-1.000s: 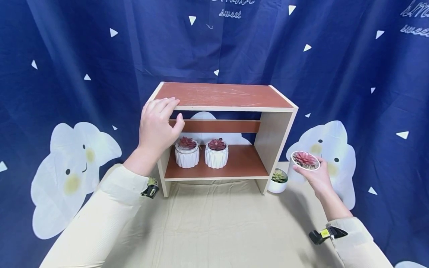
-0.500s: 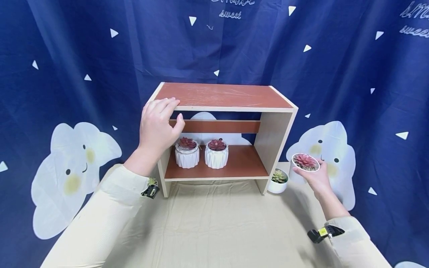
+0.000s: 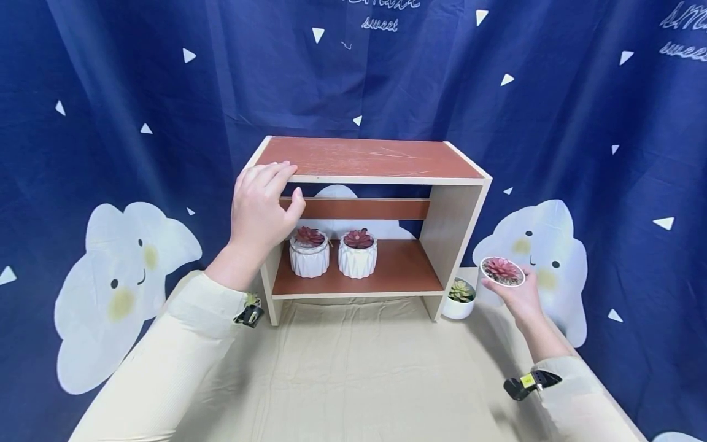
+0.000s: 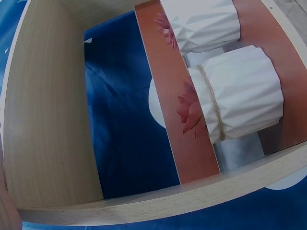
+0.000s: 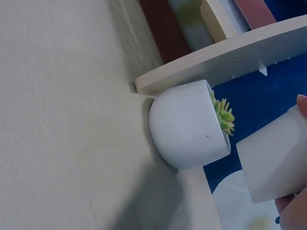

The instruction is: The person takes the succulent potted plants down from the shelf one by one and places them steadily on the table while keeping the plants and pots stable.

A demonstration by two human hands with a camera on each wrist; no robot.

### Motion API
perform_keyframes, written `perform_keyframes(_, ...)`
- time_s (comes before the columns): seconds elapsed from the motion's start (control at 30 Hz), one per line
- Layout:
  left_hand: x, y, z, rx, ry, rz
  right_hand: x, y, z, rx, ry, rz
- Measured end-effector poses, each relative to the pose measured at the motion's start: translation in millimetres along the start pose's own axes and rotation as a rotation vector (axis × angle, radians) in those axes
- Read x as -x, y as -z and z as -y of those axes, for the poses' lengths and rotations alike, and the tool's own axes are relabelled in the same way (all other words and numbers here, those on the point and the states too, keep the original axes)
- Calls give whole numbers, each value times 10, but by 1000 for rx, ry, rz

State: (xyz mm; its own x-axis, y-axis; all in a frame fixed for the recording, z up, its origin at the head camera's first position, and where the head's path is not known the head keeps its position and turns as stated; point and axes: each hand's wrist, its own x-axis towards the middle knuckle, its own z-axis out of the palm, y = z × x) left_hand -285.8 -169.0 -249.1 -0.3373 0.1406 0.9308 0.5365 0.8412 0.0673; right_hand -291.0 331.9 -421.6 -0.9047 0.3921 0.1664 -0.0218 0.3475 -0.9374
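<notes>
Four fingers of my left hand lie over the top front-left edge of a small shelf unit, thumb spread below the edge. My right hand grips a white pot with a red succulent, raised and slightly tilted to the right of the shelf. In the right wrist view the side of this white pot shows, with fingers at its edge. Below it, against the shelf's right side, stands a round white pot with a green succulent.
On the lower board stand two ridged white pots with red succulents, the left pot tied with twine and the right pot beside it. Something green peeks out behind my left cuff. A blue curtain hangs behind.
My right hand has lowered slightly with the red succulent's pot, its wrist shifting a little left. The left hand and the shelf stay as they were.
</notes>
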Motion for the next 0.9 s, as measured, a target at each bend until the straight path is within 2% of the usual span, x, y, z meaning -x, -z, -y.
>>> perform_keyframes(0.43,0,3,-5,-5,4,5,-47,-19,-106,-28,-56,-5)
perform_keyframes(0.9,0,-2,-3,-1,4,2,-48,6,-158,-53,-75,-25)
